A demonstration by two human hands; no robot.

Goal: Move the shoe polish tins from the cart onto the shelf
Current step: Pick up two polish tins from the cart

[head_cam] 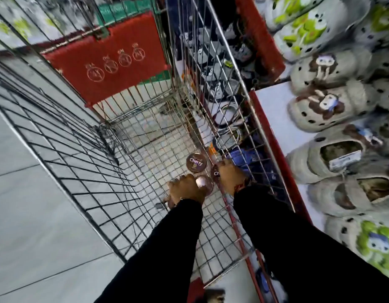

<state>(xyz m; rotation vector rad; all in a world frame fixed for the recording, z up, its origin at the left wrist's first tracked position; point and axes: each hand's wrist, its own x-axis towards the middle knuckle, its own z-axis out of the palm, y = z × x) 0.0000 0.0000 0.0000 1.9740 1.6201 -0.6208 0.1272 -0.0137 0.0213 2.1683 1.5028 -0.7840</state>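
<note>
Both my hands reach down into a wire shopping cart (84, 162). On its mesh floor lies a round brown shoe polish tin (196, 162) with white lettering, untouched. My left hand (185, 190) is curled over a second tin (204, 182), whose shiny top shows beside my knuckles. My right hand (229, 174) covers a third tin (215, 173) at the cart's right wall, with only its edge visible. Whether either tin is lifted off the mesh, I cannot tell. The white shelf (274, 110) with a red front edge runs along the right of the cart.
Grey foam clogs (326, 112) with cartoon charms fill the shelf top. More shoes (224, 57) sit on lower shelves behind the cart's right wall. A red child-seat flap (110, 60) stands at the cart's far end. Grey tiled floor (25, 193) lies to the left.
</note>
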